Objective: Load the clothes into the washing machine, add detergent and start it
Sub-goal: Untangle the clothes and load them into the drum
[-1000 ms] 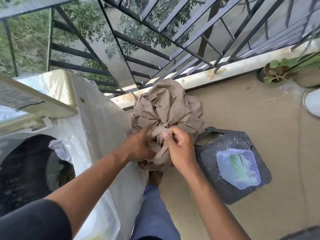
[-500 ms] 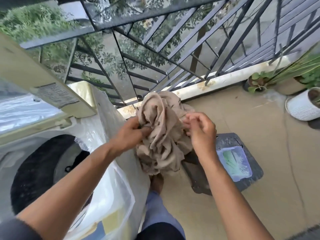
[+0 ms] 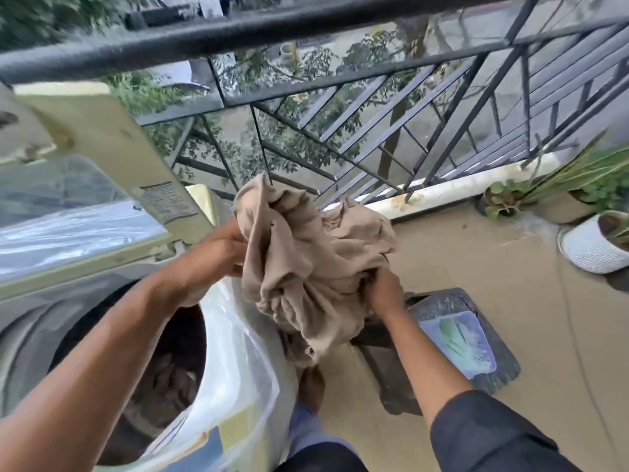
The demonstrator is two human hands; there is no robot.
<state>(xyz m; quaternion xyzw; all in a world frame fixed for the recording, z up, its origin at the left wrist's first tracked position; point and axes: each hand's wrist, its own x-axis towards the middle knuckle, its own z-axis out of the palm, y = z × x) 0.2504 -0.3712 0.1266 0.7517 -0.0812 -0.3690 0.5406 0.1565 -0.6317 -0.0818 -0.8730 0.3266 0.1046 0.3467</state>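
Observation:
A bunched beige garment (image 3: 306, 264) hangs in the air just right of the washing machine (image 3: 44, 301). My left hand (image 3: 221, 253) grips its left edge, beside the machine's raised lid (image 3: 112, 158). My right hand (image 3: 383, 289) holds the cloth's lower right side, fingers buried in the folds. The top-loading drum (image 3: 163, 362) is open at lower left, with some clothes lying inside. Clear plastic wrap (image 3: 245, 379) covers the machine's right side.
A dark basket (image 3: 476, 376) stands on the tiled floor under my right arm, with a clear plastic container (image 3: 457, 345) on it. A black metal railing (image 3: 340, 97) runs along the balcony edge. Potted plants (image 3: 592, 233) sit at far right. My foot (image 3: 311, 386) is below the cloth.
Both hands have lifted the beige garment higher and a little towards the machine. My right hand shifted from the cloth's upper right to its lower right. The view tilted up.

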